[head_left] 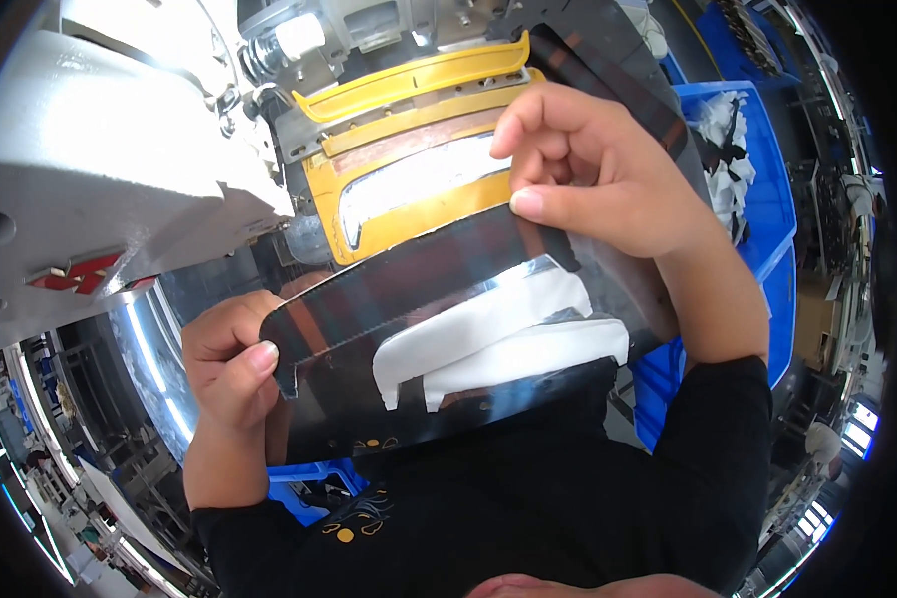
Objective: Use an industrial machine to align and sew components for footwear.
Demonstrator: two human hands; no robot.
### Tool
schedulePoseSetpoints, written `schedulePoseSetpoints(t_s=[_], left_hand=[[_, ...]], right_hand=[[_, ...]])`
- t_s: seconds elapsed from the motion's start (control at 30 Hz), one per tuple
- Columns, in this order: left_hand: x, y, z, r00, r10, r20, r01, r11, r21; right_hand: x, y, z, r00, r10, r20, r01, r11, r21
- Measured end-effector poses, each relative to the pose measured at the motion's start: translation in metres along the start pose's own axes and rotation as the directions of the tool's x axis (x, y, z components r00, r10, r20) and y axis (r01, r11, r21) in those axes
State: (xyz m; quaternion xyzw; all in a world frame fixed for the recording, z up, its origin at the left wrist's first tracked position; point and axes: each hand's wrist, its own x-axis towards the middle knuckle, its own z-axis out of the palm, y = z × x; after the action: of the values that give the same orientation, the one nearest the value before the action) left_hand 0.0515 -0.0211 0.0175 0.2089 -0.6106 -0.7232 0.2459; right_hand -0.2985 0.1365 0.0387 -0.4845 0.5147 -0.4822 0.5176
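Fingers of both my hands are pinching a dark strip: left hand (231, 361) gripping its lower end, right hand (578, 174) its upper end, above the white pieces (488, 339). I'm judging it could slip or crease against the yellow clamp (419, 149).

One label in view: a small red badge (82, 271) with raised silver edging, angular in shape, fixed low on the front of the white sewing machine housing (90, 169), at picture left. No packages, signs or screens visible.
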Motion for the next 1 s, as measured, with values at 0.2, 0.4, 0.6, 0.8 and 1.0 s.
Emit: schedulePoseSetpoints(t_s=[0.2, 0.4, 0.6, 0.8, 1.0], left_hand=[[-0.003, 0.009, -0.008, 0.996, 0.086, -0.010, -0.083, 0.980, 0.179], [-0.019, 0.036, 0.000, 0.866, 0.478, 0.148, -0.394, 0.469, 0.790], [-0.139, 0.031, -0.084, 0.699, 0.630, -0.338, -0.066, 0.527, 0.847], [-0.275, 0.015, -0.191, 0.314, 0.563, -0.764, 0.047, 0.795, 0.605], [-0.353, -0.028, -0.241, -0.294, 0.142, -0.945, 0.404, 0.915, 0.012]], right_hand=[[0.013, 0.005, 0.003, 0.999, -0.031, 0.038, 0.033, 0.997, -0.064], [0.003, 0.039, -0.020, 0.986, 0.023, -0.168, -0.041, 0.994, -0.106], [0.007, 0.043, -0.029, 0.986, 0.086, -0.144, -0.090, 0.996, -0.019], [0.012, 0.045, -0.030, 0.987, 0.062, -0.148, -0.077, 0.993, -0.094], [0.013, 0.039, -0.022, 0.987, 0.072, -0.146, -0.085, 0.993, -0.080]])
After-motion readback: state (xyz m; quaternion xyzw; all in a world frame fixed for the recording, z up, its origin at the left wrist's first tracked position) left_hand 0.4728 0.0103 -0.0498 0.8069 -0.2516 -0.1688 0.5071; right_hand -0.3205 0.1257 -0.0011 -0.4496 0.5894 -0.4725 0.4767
